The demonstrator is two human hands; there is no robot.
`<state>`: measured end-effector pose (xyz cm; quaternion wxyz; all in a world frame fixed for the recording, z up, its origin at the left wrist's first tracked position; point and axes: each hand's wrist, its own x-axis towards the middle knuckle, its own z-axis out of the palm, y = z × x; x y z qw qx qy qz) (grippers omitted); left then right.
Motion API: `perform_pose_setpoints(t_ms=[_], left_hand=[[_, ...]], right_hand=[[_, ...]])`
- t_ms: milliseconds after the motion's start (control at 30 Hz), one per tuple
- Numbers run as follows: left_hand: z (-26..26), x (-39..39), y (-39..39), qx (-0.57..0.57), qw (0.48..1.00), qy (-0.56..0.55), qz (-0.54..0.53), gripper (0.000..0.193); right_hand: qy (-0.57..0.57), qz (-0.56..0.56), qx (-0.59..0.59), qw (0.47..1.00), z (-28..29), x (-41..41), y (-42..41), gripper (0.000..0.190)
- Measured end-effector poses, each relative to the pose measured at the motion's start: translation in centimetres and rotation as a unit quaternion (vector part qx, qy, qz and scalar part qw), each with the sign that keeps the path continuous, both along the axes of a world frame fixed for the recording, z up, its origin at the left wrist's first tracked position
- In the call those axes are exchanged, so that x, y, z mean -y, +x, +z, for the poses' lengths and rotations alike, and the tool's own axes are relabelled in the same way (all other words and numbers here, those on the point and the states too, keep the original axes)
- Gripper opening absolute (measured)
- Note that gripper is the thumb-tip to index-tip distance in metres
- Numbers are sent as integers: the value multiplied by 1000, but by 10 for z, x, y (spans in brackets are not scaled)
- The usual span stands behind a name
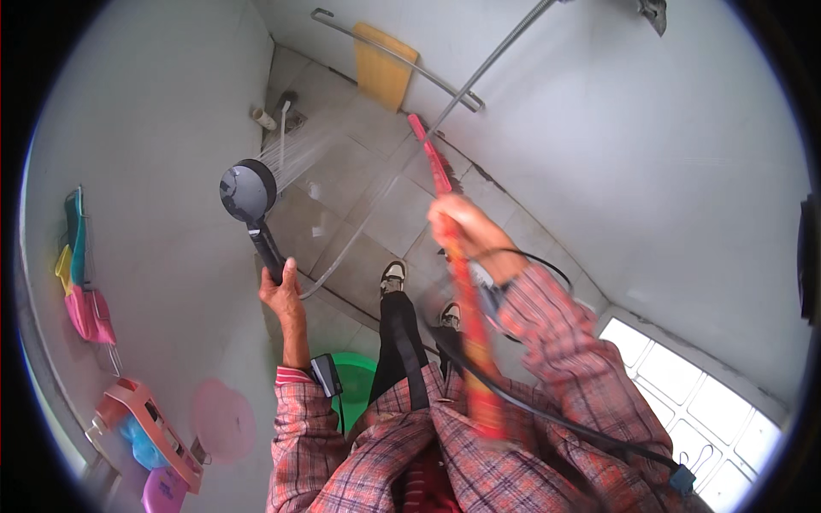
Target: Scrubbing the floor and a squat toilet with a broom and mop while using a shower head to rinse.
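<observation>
My left hand (285, 292) is closed around the black handle of a hand shower (249, 191). Its grey head points toward the far floor, and water sprays out of it. A hose (349, 247) runs from the handle across to the upper right wall. My right hand (463, 224) grips the red-and-orange pole of a broom (473, 333), slightly blurred. The broom's pink head (431, 154) with dark bristles lies at the foot of the right wall, touching or close to the tiled floor (359, 211).
A yellow board (385, 67) leans behind a metal towel bar (442, 83). A pipe stub (263, 118) and white-handled brush (286, 128) stand in the far corner. A green basin (356, 385) is beside my legs. Wall racks hold cloths (90, 308) and a pink caddy (154, 429). A black cable (545, 417) crosses my front.
</observation>
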<state>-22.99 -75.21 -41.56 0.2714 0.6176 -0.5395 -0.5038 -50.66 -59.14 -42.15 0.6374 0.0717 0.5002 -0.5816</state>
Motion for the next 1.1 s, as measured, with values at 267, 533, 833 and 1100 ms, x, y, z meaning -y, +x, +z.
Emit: perform_pose_setpoints(t_ms=[267, 533, 833, 1100], left_hand=[[10, 27, -50, -101, 994, 12, 49, 38], [12, 38, -30, -68, 992, -50, 97, 38], [28, 40, 11, 19, 987, -79, 142, 30], [36, 39, 29, 50, 967, -108, 226, 25]], right_hand=[[282, 22, 64, 957, 115, -106, -31, 22], [241, -75, 8, 967, 50, -177, -52, 17], [123, 123, 174, 969, -57, 15, 33, 19], [62, 171, 285, 941, -47, 181, 58, 15]])
